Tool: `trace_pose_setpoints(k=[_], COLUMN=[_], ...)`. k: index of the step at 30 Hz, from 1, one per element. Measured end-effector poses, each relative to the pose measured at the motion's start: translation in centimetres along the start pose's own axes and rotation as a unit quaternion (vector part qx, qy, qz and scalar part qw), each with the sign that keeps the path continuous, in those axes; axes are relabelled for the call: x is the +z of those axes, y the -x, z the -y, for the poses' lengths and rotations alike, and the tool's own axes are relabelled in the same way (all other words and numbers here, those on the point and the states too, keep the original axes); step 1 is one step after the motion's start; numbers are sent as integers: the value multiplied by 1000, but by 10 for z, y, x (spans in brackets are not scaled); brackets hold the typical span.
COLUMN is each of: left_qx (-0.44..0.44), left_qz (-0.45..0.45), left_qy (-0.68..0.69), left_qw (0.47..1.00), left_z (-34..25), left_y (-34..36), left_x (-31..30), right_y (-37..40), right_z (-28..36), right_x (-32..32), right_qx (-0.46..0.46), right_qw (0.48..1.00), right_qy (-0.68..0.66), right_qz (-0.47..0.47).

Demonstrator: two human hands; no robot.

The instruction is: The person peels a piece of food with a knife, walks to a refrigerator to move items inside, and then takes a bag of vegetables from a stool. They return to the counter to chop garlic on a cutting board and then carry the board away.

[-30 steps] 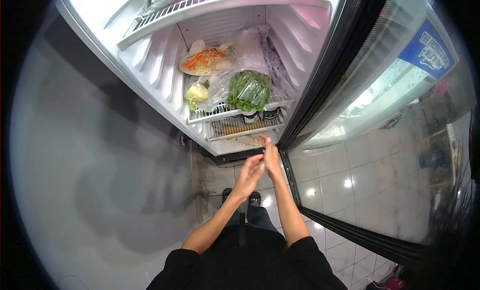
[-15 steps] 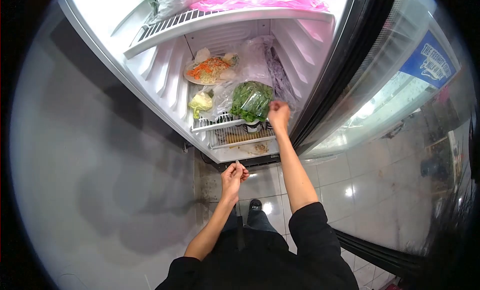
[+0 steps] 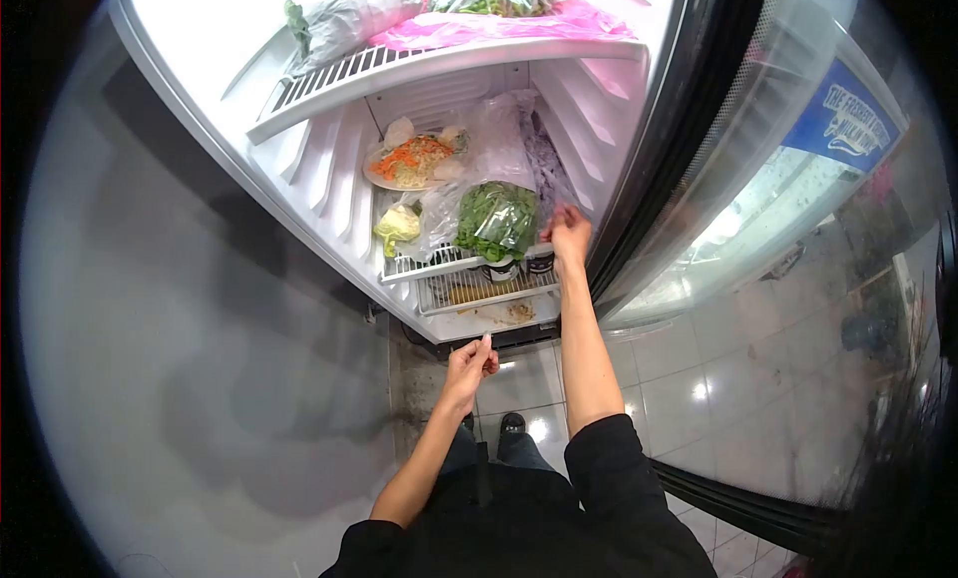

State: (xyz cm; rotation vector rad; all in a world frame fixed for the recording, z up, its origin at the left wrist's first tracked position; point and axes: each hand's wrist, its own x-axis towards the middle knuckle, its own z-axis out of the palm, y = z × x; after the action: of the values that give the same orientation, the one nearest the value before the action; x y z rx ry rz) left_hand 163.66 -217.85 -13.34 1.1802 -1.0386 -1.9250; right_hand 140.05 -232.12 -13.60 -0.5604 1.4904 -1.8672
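Observation:
My right hand [image 3: 570,237] reaches into the open fridge at the front right of the middle shelf. Its fingers are curled at the near end of a clear bag of purple leaves [image 3: 546,169]; whether they pinch the plastic is hidden. Just left of it lies a clear bag of green leaves [image 3: 496,219]. Low in front of the fridge, my left hand [image 3: 469,374] is closed, thumb pressed against the fingers. Anything inside that pinch is too small to make out.
Shredded vegetables lie on a plate [image 3: 414,164] behind a pale green vegetable piece [image 3: 397,227]. Dark jars [image 3: 501,270] stand below. An upper shelf [image 3: 439,61] carries bagged greens on pink plastic [image 3: 499,29]. The glass door [image 3: 738,209] stands open at right, a grey wall [image 3: 200,308] at left.
My right hand has shifted right and slightly down, from beside the green leaves to the purple-leaf bag. My left hand stays low, closed, and has moved slightly down.

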Motion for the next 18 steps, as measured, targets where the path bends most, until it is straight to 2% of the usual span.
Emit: trace_pose_setpoints(k=[1, 3, 4, 5, 7, 9, 13, 15, 17, 18], left_qx=[-2, 7, 2, 3, 1, 22, 29, 48, 69, 107], left_qz=[4, 8, 12, 5, 2, 15, -5, 10, 26, 35], left_qy=[-1, 21, 18, 9, -2, 20, 4, -29, -60, -75], left_qw=[1000, 1000, 1000, 1000, 1000, 999, 1000, 998, 995, 991], left_z=[1, 3, 0, -4, -6, -5, -12, -17, -28, -35], left_y=[-2, -8, -7, -6, -7, -9, -7, -10, -18, -23], left_x=[3, 9, 12, 15, 17, 12, 5, 2, 6, 12], right_y=[-5, -14, -15, -15, 0, 22, 43, 49, 50, 49], right_z=[-1, -5, -4, -3, 5, 25, 34, 22, 24, 26], right_x=[6, 19, 26, 35, 60, 77, 66, 49, 28, 17], right_qx=[0, -123, -229, -328, -270, -110, -100, -129, -186, -193], right_qw=[1000, 985, 946, 878, 872, 897, 913, 915, 901, 895], right_qy=[1, 83, 211, 335, 395, 417, 391, 382, 390, 400], right_qz=[-5, 83, 89, 94, 101, 99, 65, 31, -44, -48])
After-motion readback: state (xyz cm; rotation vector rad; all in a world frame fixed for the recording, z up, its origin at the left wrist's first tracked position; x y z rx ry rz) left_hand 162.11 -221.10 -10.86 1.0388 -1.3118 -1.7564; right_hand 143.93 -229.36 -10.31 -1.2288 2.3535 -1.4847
